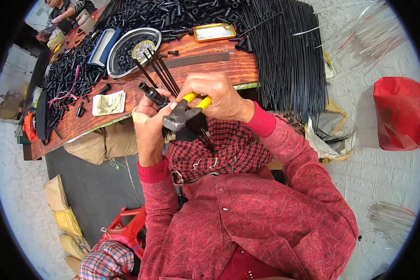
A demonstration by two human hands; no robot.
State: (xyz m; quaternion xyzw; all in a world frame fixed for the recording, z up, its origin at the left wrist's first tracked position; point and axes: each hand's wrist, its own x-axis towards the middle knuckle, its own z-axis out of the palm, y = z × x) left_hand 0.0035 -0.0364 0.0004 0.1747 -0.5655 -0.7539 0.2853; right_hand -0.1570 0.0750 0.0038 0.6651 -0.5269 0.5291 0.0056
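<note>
I see my right hand (217,95) wrapped around the yellow-handled pliers (182,114), jaws biting just beside the black cap (153,94), which my left hand (149,123) pinches with thin black rods (161,74), steadying them near the round metal tray (133,51).

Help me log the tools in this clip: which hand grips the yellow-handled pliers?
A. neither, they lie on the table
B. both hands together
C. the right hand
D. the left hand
C: the right hand wraps the yellow handles of the pliers, while the left hand holds a black plug with thin black rods.
</note>
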